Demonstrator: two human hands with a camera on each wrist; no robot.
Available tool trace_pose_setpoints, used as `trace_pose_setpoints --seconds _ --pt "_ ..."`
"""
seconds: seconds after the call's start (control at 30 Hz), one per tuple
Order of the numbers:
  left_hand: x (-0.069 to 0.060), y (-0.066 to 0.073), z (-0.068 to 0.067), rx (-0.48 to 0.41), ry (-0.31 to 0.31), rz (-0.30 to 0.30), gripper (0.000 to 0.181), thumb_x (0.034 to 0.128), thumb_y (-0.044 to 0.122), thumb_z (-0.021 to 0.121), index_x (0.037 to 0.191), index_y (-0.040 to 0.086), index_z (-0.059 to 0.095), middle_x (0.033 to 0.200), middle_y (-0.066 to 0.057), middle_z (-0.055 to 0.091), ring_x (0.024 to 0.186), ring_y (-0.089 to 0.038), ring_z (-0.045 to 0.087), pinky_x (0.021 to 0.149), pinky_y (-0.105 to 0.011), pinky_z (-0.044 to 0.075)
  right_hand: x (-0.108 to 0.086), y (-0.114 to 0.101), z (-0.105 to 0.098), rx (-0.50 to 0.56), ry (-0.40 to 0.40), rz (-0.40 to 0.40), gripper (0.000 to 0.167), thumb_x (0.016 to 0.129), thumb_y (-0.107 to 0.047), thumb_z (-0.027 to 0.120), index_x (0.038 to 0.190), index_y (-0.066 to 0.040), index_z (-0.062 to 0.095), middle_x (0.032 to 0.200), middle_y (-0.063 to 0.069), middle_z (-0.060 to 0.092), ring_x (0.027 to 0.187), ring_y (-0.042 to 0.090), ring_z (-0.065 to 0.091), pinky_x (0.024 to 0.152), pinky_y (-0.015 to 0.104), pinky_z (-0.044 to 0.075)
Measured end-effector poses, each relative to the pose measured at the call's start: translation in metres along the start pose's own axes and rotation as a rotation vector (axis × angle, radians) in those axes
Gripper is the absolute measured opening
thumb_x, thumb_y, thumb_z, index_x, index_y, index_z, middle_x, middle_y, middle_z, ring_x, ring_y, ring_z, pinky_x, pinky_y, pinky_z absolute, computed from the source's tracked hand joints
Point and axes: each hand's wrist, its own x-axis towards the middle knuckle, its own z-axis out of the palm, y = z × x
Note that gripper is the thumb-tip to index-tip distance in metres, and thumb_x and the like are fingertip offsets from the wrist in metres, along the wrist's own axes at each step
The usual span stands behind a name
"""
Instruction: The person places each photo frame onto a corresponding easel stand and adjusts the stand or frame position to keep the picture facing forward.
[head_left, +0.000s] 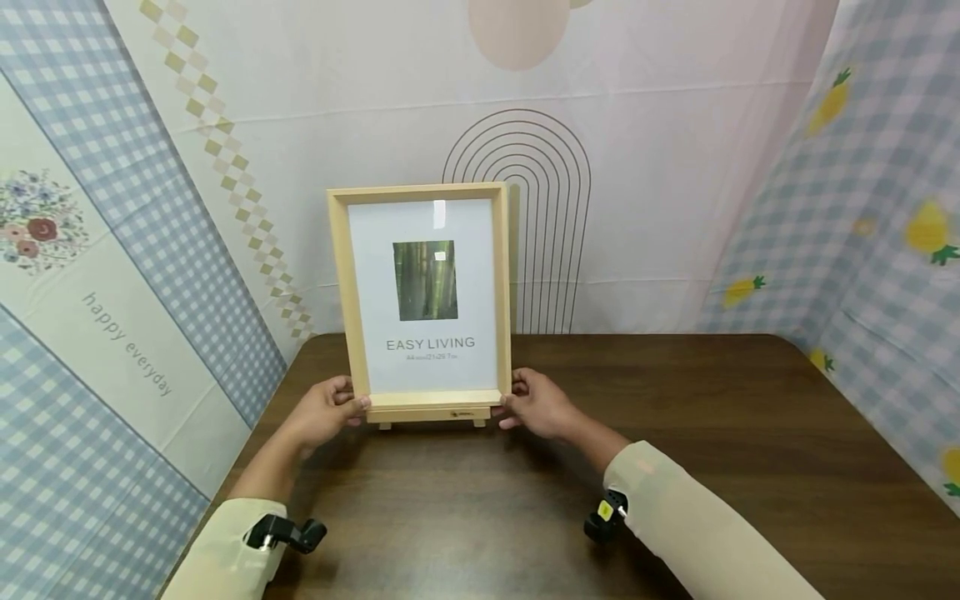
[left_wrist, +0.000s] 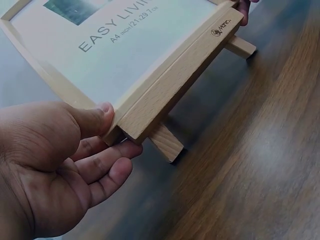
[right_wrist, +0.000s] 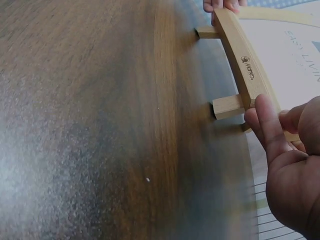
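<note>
A light-wood picture frame (head_left: 503, 300) stands upright, leaning slightly back on a small wooden easel (head_left: 427, 414). Behind its glass is a white insert reading EASY LIVING, with a bamboo photo in the middle. My left hand (head_left: 324, 410) grips the frame's lower left corner, thumb on the front and fingers behind and below, as the left wrist view shows. At the lower right corner my right hand (head_left: 542, 406) pinches the frame, its fingers touching the end of the easel's ledge (right_wrist: 240, 60). Two easel feet (left_wrist: 167, 144) rest on the table; the easel's back is hidden.
The dark wood table (head_left: 675, 417) runs to a patterned cloth backdrop (head_left: 645, 192) close behind the frame. Checked cloths (head_left: 202, 250) hang along the left and right sides. Black wrist mounts (head_left: 285, 532) sit on both sleeves. A tiny white speck (right_wrist: 148, 179) lies on the table.
</note>
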Motion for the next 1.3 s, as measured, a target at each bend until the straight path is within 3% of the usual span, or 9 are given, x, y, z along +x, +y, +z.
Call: trace_pose_setpoints --seconds 0.47,0.8,1.03,1.3 --pt "0.001 0.006 0.011 -0.027 -0.002 -0.004 0.044 0.1043 0.014 0.061 0.138 -0.011 0.049 0.124 -0.026 0.067 0.108 -0.034 0.068 0.091 -0.043 0.057 -0.007 0.0 -0.013 -0.008 0.005 0.02 0.031 0.102 0.005 0.056 0.132 0.009 0.048 0.122 0.025 0.062 0.101 0.034 0.071 0.076 0.04 0.061" --pt "0.003 0.01 0.018 -0.039 -0.012 0.001 0.044 0.1042 0.011 0.06 0.139 -0.012 0.046 0.121 -0.026 0.068 0.104 -0.031 0.069 0.089 -0.041 0.057 -0.011 -0.001 -0.021 -0.02 -0.002 0.036 0.031 0.102 0.004 0.057 0.132 0.009 0.049 0.114 0.023 0.063 0.1 0.032 0.071 0.076 0.04 0.061" --pt "0.004 0.014 0.023 -0.019 -0.001 -0.02 0.041 0.1044 0.01 0.059 0.138 -0.01 0.048 0.117 -0.024 0.069 0.103 -0.032 0.069 0.089 -0.043 0.057 -0.012 0.0 -0.027 -0.039 -0.005 0.041 0.03 0.103 0.003 0.056 0.132 0.009 0.049 0.118 0.023 0.063 0.1 0.031 0.071 0.076 0.04 0.061" --pt "0.006 0.013 0.028 -0.037 -0.007 -0.004 0.041 0.1024 0.011 0.064 0.136 -0.01 0.052 0.115 -0.021 0.071 0.1 -0.03 0.07 0.087 -0.041 0.058 -0.017 -0.001 -0.033 -0.056 0.005 0.048 0.03 0.103 0.004 0.056 0.132 0.009 0.049 0.119 0.024 0.063 0.101 0.033 0.071 0.076 0.04 0.061"
